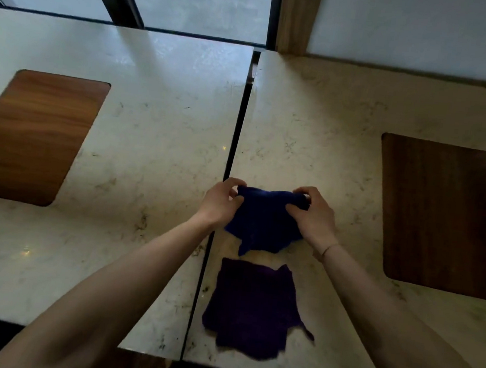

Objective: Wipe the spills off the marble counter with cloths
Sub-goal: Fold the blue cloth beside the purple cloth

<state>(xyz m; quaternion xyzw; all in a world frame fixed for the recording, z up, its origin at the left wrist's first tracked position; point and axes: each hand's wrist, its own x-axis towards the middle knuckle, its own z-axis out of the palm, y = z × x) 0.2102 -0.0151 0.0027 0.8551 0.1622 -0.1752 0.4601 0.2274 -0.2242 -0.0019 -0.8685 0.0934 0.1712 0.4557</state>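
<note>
A dark blue cloth [265, 221] hangs a little above the marble counter [158, 122], held at its two top corners. My left hand [219, 201] pinches the left corner and my right hand [314, 213] pinches the right one. A second cloth, dark purple [253, 306], lies flat on the counter nearer to me, just right of the dark seam [228, 164] between the two slabs. I cannot make out any spill on the pale veined surface.
A wooden inset [32, 137] sits in the left slab and a darker wooden inset [440, 214] in the right slab. Windows [194, 1] and a wooden post [296, 17] stand behind the counter. The front edge runs near the frame's bottom.
</note>
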